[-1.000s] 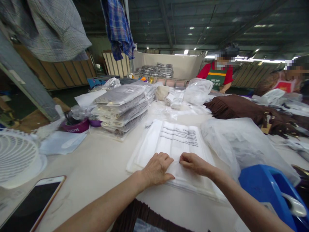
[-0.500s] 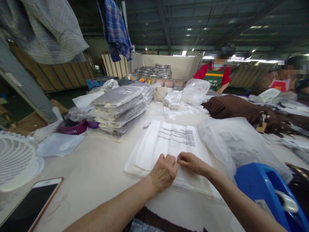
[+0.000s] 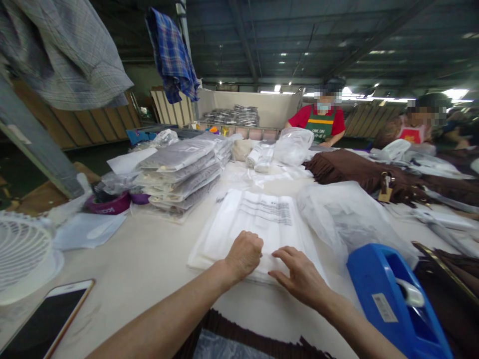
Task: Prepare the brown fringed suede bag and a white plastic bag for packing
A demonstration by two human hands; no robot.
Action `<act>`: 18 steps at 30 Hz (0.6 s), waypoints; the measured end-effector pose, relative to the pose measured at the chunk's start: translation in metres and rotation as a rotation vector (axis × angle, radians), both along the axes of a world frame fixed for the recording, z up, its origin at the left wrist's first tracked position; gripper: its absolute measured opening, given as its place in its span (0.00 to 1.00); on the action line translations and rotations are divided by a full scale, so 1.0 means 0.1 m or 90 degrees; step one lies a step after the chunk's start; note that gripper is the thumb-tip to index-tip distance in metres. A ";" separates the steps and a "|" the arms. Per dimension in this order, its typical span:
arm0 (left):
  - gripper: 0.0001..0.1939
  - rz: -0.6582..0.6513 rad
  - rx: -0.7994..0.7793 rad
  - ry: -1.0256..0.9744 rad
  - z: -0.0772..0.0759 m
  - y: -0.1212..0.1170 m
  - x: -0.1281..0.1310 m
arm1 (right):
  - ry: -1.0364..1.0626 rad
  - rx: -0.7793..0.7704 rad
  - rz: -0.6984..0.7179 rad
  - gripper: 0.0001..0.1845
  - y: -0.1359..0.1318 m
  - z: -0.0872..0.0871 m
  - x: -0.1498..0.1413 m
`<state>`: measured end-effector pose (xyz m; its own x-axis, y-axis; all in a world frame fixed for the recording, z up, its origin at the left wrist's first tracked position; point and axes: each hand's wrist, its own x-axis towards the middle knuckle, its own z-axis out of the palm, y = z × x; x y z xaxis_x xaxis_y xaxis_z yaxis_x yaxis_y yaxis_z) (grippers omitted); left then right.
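Observation:
A stack of white plastic bags [image 3: 228,234] with lines of dark print lies flat on the table in front of me. At its near edge, my left hand [image 3: 245,254] is closed, the fingers curled in on the edge of the top bag; the fingertips themselves are hidden. Just to its right, my right hand [image 3: 299,275] is open over the same edge, thumb and fingers apart and nothing between them.
Left of the bags rise packed grey garments [image 3: 179,172], a purple bowl [image 3: 108,202], a phone [image 3: 48,319] and a white basket [image 3: 24,254]. To the right are a crumpled clear bag [image 3: 344,214], a blue tape dispenser [image 3: 392,299] and brown fringed goods [image 3: 344,169]. A co-worker [image 3: 324,119] stands across.
My right hand has let go of the bag edge and spread its fingers, moving slightly away from the left hand. My left hand has curled tighter. The view has shifted a little.

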<state>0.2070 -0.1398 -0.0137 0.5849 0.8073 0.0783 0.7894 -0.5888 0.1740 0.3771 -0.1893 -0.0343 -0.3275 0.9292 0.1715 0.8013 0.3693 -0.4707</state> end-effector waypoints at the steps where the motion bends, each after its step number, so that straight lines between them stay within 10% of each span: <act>1: 0.00 0.000 -0.006 0.000 0.02 -0.01 0.01 | -0.008 0.010 -0.010 0.10 0.00 -0.04 0.00; 18: 0.05 0.057 -0.119 -0.003 0.19 -0.24 -0.03 | 0.078 -0.107 -0.055 0.09 -0.13 0.18 -0.20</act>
